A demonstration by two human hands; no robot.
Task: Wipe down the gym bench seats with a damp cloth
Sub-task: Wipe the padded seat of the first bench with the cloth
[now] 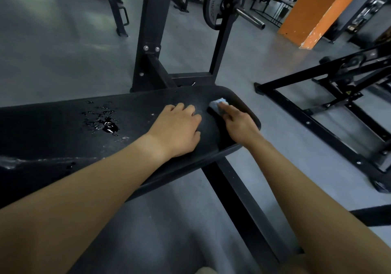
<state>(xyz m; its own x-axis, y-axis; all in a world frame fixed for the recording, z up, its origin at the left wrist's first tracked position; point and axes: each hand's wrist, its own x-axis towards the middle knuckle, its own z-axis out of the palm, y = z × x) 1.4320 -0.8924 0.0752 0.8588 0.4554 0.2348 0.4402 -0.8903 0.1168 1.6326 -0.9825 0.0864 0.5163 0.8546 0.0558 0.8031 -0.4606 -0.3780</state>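
Under my right hand (239, 125): small pale-blue damp cloth (218, 104), flat on the black padded vinyl bench seat (63, 146), close to its rounded end. Fingers stretched over the cloth and pressing it down; no pinch visible, thumb position unclear. Left hand (179, 130) rested palm-down on the pad just left of the cloth, fingers loosely bent, holding nothing. Seat's long axis ran away leftward from the grip. Puddle of spilled water drops (105, 123) lay well off along that axis, beyond the left hand. Judgement: next stroke should travel left along the length; the left hand sat nearer the water and in the cloth's path.
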